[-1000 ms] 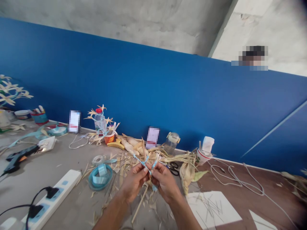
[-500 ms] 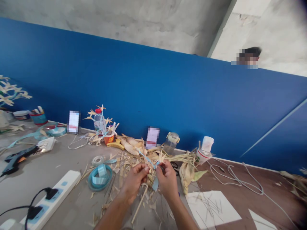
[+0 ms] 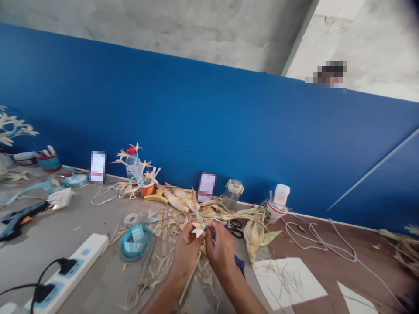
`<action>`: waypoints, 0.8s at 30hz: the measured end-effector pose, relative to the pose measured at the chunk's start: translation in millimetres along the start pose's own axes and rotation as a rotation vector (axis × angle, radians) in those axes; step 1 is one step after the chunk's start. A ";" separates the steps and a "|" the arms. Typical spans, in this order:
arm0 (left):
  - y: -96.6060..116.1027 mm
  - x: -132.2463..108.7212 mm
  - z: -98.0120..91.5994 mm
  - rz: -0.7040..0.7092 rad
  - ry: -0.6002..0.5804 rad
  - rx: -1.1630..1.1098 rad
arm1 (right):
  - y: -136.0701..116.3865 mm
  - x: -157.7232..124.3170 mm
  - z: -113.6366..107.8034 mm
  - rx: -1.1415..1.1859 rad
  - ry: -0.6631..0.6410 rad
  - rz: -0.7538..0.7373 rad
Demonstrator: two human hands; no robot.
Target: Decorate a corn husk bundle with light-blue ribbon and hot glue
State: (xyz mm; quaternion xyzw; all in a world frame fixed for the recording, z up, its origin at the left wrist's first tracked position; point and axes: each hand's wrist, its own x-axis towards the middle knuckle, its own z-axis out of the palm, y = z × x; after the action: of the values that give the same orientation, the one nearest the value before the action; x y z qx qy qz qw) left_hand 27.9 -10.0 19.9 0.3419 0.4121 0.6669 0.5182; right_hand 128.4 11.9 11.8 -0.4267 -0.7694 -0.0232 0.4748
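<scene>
My left hand (image 3: pixel 186 249) is closed, its fingers pinching a pale corn-husk flower (image 3: pixel 198 229) by its base. A stem wrapped in light blue ribbon (image 3: pixel 196 212) runs up and away from the hands. My right hand (image 3: pixel 220 249) is closed beside the flower, fingertips against the blue ribbon next to it; the fingers partly hide the ribbon's end. Loose husk scraps (image 3: pixel 165 257) lie under and around both hands. Black-handled scissors (image 3: pixel 236 227) rest just beyond my right hand, and a dark blue tool (image 3: pixel 240 264) shows partly behind the right wrist.
A roll of blue ribbon (image 3: pixel 123 250) and a power strip (image 3: pixel 70 272) lie on the left, with a glue gun (image 3: pixel 22 220) farther out. Dried husks (image 3: pixel 176 201), a clear jar (image 3: pixel 233 194) and two phones line the blue partition (image 3: pixel 196 122). Thin wires lie on white paper (image 3: pixel 303 288).
The flower has turned toward me and now sits between my hands, with the left fingers on it. The hanging ribbon end is now hidden. My right hand has shifted slightly left and down.
</scene>
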 end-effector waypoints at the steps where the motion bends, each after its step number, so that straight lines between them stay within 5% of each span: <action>1: -0.2 -0.1 0.0 -0.008 0.008 -0.004 | -1.8 0.7 -0.7 0.015 -0.001 -0.010; 24: -12.1 7.4 -12.9 -0.002 0.101 0.084 | -10.9 -1.8 3.3 0.079 -0.194 0.093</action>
State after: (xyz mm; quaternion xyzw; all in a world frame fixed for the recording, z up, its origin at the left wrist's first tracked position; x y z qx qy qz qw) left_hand 19.7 -3.8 3.6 0.3288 0.4657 0.6649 0.4826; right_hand 119.1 5.3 12.6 -0.4432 -0.7914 0.0708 0.4150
